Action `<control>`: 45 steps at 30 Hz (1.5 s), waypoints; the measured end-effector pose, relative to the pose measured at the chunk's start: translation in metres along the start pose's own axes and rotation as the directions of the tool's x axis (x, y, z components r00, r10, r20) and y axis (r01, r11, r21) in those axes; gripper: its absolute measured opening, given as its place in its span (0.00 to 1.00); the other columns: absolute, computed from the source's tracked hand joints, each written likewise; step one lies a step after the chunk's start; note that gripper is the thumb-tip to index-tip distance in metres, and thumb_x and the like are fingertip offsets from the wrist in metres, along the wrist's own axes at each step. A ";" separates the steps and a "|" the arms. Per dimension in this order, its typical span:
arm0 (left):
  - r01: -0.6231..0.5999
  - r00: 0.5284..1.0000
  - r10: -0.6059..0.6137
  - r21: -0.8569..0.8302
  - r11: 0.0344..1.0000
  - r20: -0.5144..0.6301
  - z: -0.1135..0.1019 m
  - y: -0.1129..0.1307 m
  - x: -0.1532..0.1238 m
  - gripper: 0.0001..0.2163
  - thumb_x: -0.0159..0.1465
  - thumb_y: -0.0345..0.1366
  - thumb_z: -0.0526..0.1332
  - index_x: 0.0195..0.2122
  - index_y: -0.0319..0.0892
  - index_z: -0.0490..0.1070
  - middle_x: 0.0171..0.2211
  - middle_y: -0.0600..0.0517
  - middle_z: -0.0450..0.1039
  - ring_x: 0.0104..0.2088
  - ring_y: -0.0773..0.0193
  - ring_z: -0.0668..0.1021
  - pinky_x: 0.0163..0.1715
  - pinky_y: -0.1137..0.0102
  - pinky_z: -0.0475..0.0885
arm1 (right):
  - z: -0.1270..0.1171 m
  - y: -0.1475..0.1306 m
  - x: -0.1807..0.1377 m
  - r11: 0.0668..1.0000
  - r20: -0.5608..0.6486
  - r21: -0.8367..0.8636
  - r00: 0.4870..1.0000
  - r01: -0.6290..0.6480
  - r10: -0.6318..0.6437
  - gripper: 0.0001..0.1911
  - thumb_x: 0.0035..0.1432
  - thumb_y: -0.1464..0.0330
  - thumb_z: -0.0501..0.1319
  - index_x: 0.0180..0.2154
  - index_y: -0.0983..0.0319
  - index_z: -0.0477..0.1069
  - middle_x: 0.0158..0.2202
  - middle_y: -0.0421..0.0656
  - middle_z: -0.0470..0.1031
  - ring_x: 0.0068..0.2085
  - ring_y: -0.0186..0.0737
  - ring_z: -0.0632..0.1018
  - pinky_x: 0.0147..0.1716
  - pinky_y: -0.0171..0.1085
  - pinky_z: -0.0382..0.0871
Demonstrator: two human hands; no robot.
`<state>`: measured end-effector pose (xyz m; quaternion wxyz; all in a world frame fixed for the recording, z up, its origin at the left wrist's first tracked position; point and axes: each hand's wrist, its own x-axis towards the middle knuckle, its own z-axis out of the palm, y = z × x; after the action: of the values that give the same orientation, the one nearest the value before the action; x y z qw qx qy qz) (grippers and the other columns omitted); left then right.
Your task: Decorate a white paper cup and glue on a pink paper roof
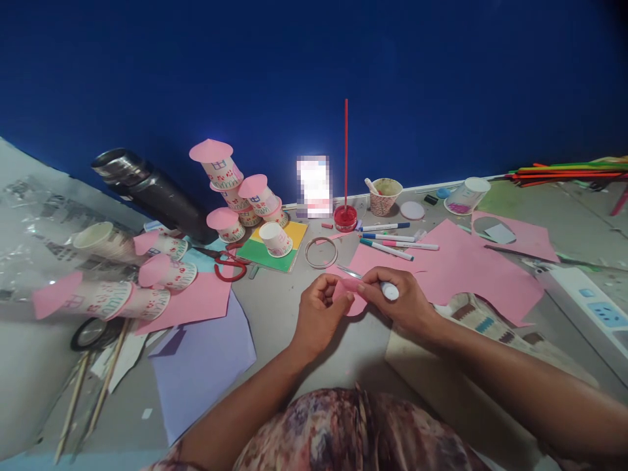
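A small rounded piece of pink paper [357, 307] is pinched between both hands above the grey table. My left hand [314, 317] is closed on its left edge, thumb on the near face. The thumb and fingers of my right hand [405, 301] grip its upper right side. Tucked in that same hand is a white-handled cutting tool [390, 291]. Its thin metal blade sticks out leftward above the paper, and I cannot tell whether it is scissors or a knife. A round tape ring [321, 252] lies just beyond my left hand.
Several decorated paper cups [228, 226] with pink cone tops stand and lie on the left, near a dark flask [152, 193]. Red-handled scissors [230, 265] lie beside them. Markers [387, 248], cut pink sheets [471, 268] and a power strip [596, 304] occupy the right.
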<state>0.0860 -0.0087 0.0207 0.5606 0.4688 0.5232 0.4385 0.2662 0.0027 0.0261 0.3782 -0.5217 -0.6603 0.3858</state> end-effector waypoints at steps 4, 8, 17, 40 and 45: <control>-0.047 0.998 0.049 0.064 0.997 -0.032 0.000 0.000 -0.001 0.06 0.58 0.36 0.68 0.34 0.42 0.74 0.25 0.58 0.73 0.24 0.70 0.70 0.27 0.73 0.67 | -0.002 0.000 0.000 1.000 0.014 0.004 1.000 -0.014 0.014 0.12 0.63 0.59 0.64 0.31 0.59 0.76 0.25 0.39 0.75 0.29 0.38 0.75 0.33 0.36 0.69; -0.194 0.975 0.215 0.254 0.948 -0.060 -0.006 -0.001 0.000 0.02 0.62 0.33 0.64 0.34 0.43 0.76 0.28 0.55 0.78 0.27 0.67 0.76 0.32 0.71 0.72 | -0.003 0.003 0.000 0.997 -0.001 -0.066 0.999 0.042 -0.042 0.10 0.61 0.60 0.65 0.35 0.60 0.79 0.25 0.39 0.75 0.28 0.38 0.75 0.32 0.36 0.68; -0.181 0.978 0.201 0.259 0.949 -0.050 -0.008 -0.005 0.002 0.08 0.62 0.35 0.67 0.42 0.44 0.80 0.38 0.49 0.85 0.37 0.59 0.83 0.41 0.66 0.78 | 0.003 0.012 0.000 0.986 0.032 -0.118 0.993 0.120 -0.117 0.06 0.62 0.64 0.63 0.34 0.58 0.75 0.28 0.41 0.77 0.29 0.38 0.75 0.32 0.37 0.65; -0.615 0.710 0.633 0.711 0.342 0.309 -0.030 -0.025 0.015 0.14 0.59 0.19 0.57 0.39 0.45 0.72 0.35 0.51 0.81 0.35 0.59 0.80 0.38 0.67 0.72 | -0.026 0.004 0.001 0.906 0.245 -0.403 0.969 0.125 -0.025 0.17 0.71 0.54 0.57 0.49 0.57 0.75 0.40 0.46 0.85 0.40 0.48 0.83 0.38 0.39 0.67; -0.668 0.668 0.665 0.663 0.337 0.334 -0.025 -0.024 0.012 0.13 0.62 0.20 0.58 0.41 0.45 0.72 0.40 0.50 0.84 0.39 0.59 0.83 0.41 0.67 0.73 | -0.020 0.008 0.000 0.854 0.219 -0.497 0.974 0.155 -0.049 0.17 0.71 0.55 0.57 0.50 0.60 0.75 0.42 0.48 0.86 0.42 0.51 0.85 0.38 0.40 0.67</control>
<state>0.0618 0.0007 -0.0058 0.0899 0.8252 0.4141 0.3735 0.2872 0.0063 0.0271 0.1787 -0.5262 -0.8000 0.2261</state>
